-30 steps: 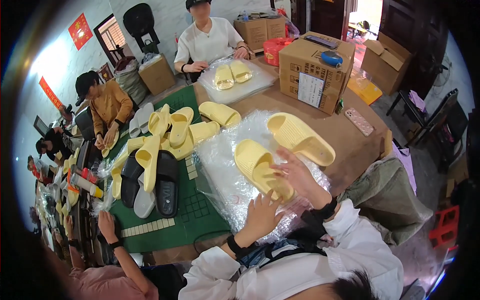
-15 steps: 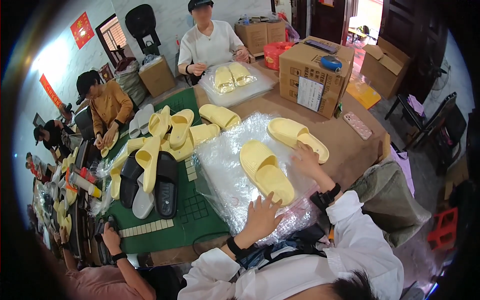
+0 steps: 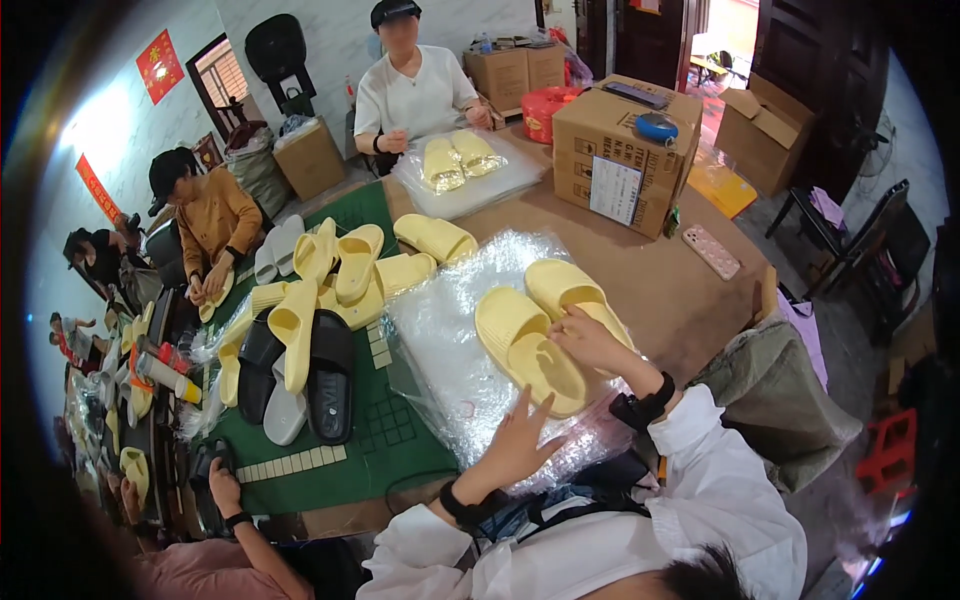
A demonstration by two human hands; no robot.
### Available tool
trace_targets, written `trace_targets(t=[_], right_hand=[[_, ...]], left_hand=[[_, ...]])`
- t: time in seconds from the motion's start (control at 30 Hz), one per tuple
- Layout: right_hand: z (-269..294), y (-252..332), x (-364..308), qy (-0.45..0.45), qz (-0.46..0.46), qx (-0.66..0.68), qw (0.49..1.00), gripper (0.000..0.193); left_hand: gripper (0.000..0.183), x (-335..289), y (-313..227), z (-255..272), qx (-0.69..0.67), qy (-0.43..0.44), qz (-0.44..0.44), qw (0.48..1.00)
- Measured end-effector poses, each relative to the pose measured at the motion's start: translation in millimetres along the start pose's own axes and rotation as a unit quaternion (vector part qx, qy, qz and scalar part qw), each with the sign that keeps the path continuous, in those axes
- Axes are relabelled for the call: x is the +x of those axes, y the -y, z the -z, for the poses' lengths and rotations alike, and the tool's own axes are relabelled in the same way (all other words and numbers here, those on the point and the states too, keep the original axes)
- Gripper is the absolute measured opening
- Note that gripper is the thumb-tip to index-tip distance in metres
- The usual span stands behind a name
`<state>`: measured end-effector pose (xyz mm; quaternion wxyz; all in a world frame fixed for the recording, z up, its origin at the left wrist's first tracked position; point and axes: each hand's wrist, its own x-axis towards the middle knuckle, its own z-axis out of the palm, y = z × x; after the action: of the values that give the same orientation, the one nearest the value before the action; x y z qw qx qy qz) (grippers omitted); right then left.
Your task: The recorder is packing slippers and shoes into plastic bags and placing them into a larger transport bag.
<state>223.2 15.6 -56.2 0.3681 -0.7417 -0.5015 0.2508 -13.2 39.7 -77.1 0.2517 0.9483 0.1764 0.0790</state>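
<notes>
Two yellow slide sandals lie side by side on a stack of clear plastic bags in front of me. My left hand (image 3: 515, 440) is open, fingers spread, with its fingertips at the heel of the left yellow slide (image 3: 508, 318). Across the heel part of the right yellow slide (image 3: 560, 283) lies my right hand (image 3: 592, 342), its fingers stretched out toward the left slide. That hand covers part of the right slide. Beneath both, the shiny plastic bags (image 3: 435, 345) spread over the table.
To the left is a pile of yellow slides (image 3: 360, 262), with black slides (image 3: 331, 375) beside it on a green mat (image 3: 390, 455). A cardboard box (image 3: 625, 150) and a phone (image 3: 711, 252) stand beyond my right hand. Across the table a person (image 3: 415, 95) sits behind bagged slides (image 3: 462, 160).
My right hand has moved left, and the right slide has come nearer with it, against the left slide. My left hand stays close to the left slide's heel.
</notes>
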Motion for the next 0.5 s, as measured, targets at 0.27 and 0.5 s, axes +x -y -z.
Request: trace_targets(t=[0.27, 0.5], right_hand=[[-3, 13, 19, 0.093, 0.028, -0.237, 0.967, 0.034], [28, 15, -8, -0.034, 0.114, -0.067, 0.991, 0.038]], left_hand=[[0.039, -25, 2, 15, 0.159, 0.123, -0.004, 0.980], [0.046, -24, 4, 7, 0.176, 0.042, -0.012, 0.983]])
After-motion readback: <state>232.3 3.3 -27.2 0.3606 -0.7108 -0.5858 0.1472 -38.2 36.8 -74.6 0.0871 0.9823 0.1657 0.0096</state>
